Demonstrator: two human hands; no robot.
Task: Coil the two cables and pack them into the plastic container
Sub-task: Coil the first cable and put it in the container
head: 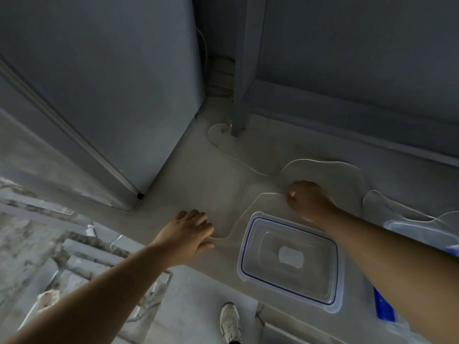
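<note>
A thin white cable (244,212) lies in loose curves on a pale grey counter (198,180). My left hand (195,230) pinches one stretch of it near the counter's front edge. My right hand (308,199) is closed on the same cable farther back. From there the cable runs on in a wide loop (323,161) and off toward a grey post (239,70). A clear plastic container (290,259) with a blue seal line on its lid sits between my forearms, shut. Another pale cable loop (372,194) shows at the right; I cannot tell if it is a separate cable.
A grey appliance (111,83) stands at the back left. A grey shelf frame (347,115) runs along the back right. A second clear container (419,234) with a blue part sits at the right edge. Below the counter edge I see a stone floor and a white shoe (229,321).
</note>
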